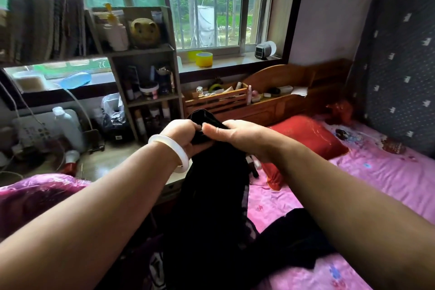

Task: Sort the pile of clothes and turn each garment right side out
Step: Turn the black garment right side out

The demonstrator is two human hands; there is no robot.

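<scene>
The fingers [188, 127] of the left hand [182, 136] are curled tight round the top edge of a black garment [211, 195], bunching the cloth in the fist. The right hand [240, 135] meets it almost knuckle to knuckle, its thumb [213, 129] pressed flat on the same fabric and pinching it; its other fingers are hidden behind the cloth. A small peak of the garment stands up above both hands, and the rest hangs down between the forearms to a dark heap on the bed [381, 181]. A white bangle [170, 151] sits on the left wrist. A red pillow [308, 139] lies on the pink sheet just beyond the right hand. To the left stands a desk [106, 163] with a cluttered shelf [150, 54], and a yellow tape roll [204, 59] rests on the windowsill [230, 63].
</scene>
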